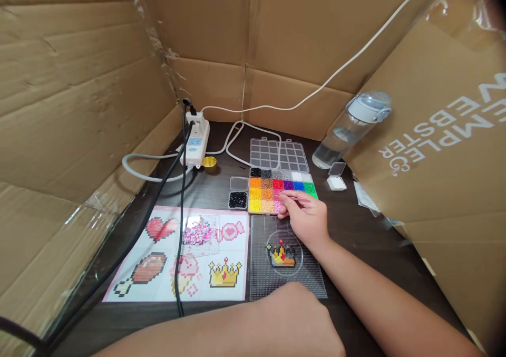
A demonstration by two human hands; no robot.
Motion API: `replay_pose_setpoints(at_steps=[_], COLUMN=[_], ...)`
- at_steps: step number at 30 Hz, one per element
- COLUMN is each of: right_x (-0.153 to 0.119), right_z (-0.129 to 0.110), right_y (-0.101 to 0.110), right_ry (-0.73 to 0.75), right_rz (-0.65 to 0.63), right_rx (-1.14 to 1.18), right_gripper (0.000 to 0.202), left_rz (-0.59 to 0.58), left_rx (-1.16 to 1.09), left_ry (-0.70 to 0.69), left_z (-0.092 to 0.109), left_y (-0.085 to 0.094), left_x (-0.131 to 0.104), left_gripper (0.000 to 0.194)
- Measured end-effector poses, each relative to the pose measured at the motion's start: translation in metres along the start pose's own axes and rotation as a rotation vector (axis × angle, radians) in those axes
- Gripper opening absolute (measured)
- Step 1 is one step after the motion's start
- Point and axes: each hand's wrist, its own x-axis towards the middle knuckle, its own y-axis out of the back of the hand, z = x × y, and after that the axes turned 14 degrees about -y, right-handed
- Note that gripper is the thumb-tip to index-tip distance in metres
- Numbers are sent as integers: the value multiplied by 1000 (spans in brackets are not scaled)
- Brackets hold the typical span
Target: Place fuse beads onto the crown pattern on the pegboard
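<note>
My right hand (302, 212) is closed in a pinch over the pink compartments of the bead box (255, 193); a thin pinkish tool, perhaps tweezers, shows between its fingers. In front of the box lies a clear pegboard (263, 278), bearing a partly coloured bead crown (282, 257) in yellow, orange, black and red. My left hand (300, 315) rests at the pegboard's near edge, its back showing and its fingers hidden. Left of the pegboard is a pattern sheet (138, 262) with a heart, a candy, a drumstick, an ice cream and a crown (224, 273).
Small boxes hold black beads (237, 199) and white beads (337, 183). A power strip (195, 143), a gold cup (209, 164) and a water bottle (348, 130) stand behind. A black cable (182, 214) crosses the sheet. Cardboard walls (296, 30) surround the table.
</note>
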Motion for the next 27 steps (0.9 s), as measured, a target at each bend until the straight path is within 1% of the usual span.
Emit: replay_pose_setpoints(at_steps=[5, 9, 14, 22, 27], right_x=[0, 1, 1, 0, 1], right_z=[-1, -2, -1, -2, -2], right_y=[0, -1, -1, 0, 3], right_ry=[-19, -26, -33, -45, -29], right_rz=[6, 18, 20, 30, 38], right_rx=[-12, -25, -22, -7, 12], right_gripper=[20, 21, 20, 20, 21], left_rz=[43, 48, 44, 41, 100], left_rx=[9, 10, -22, -11, 6], left_ry=[-13, 15, 11, 17, 21], left_z=[0, 0, -1, 0, 0], left_y=[-5, -8, -9, -10, -12], left_x=[1, 3, 5, 6, 5], left_gripper=[32, 33, 35, 36, 34])
